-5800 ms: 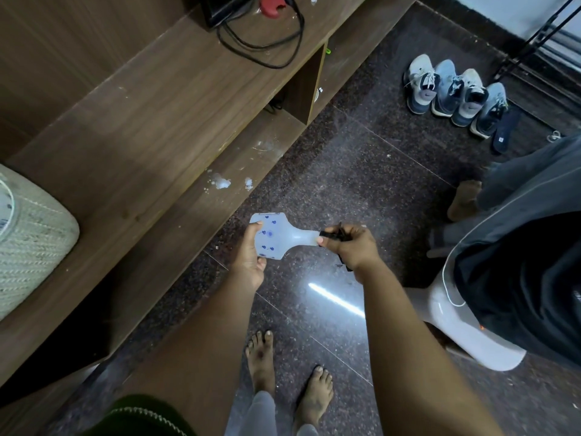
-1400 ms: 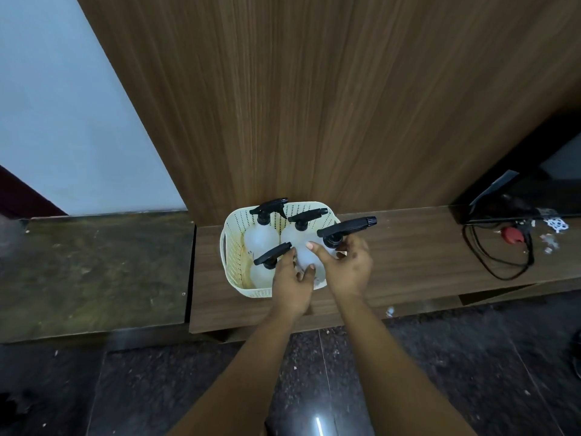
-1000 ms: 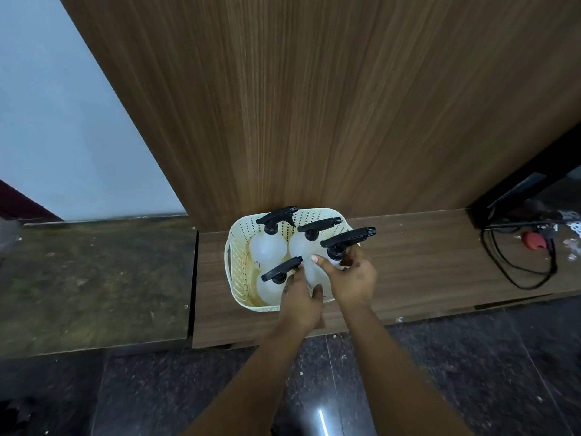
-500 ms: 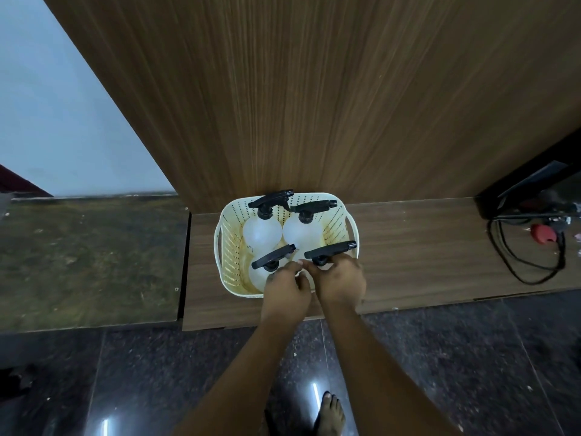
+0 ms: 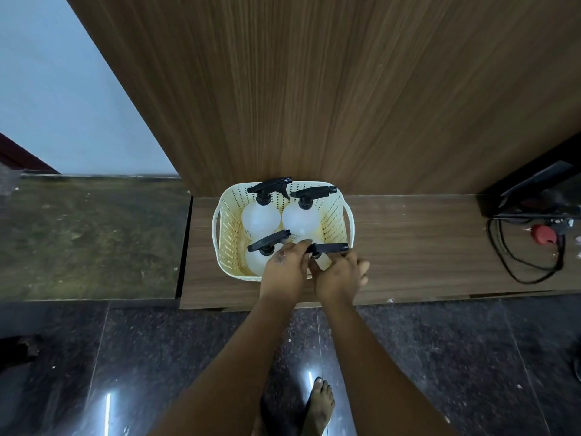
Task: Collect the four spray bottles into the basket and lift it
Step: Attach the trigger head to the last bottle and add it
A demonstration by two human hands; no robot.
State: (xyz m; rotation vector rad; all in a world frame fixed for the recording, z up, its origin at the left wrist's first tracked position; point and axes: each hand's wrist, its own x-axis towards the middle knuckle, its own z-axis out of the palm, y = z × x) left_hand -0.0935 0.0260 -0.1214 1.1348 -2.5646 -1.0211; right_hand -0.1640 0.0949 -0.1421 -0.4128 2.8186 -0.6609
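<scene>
Basket [image 5: 224,234] sits mid-frame against the panel [image 5: 345,89]; both hands [image 5: 284,272] [image 5: 341,275] grip the nearest bottle [image 5: 327,248] by the tabletop [image 5: 424,247] edge.

The translucent white body of the near-right spray bottle [image 5: 323,262] is mostly hidden behind both hands. At 6 o'clock, the cream perforated plastic basket's [image 5: 224,243] near rim disappears under the left hand [image 5: 284,272] and right hand [image 5: 341,276]; whether either grips anything is unclear.
</scene>
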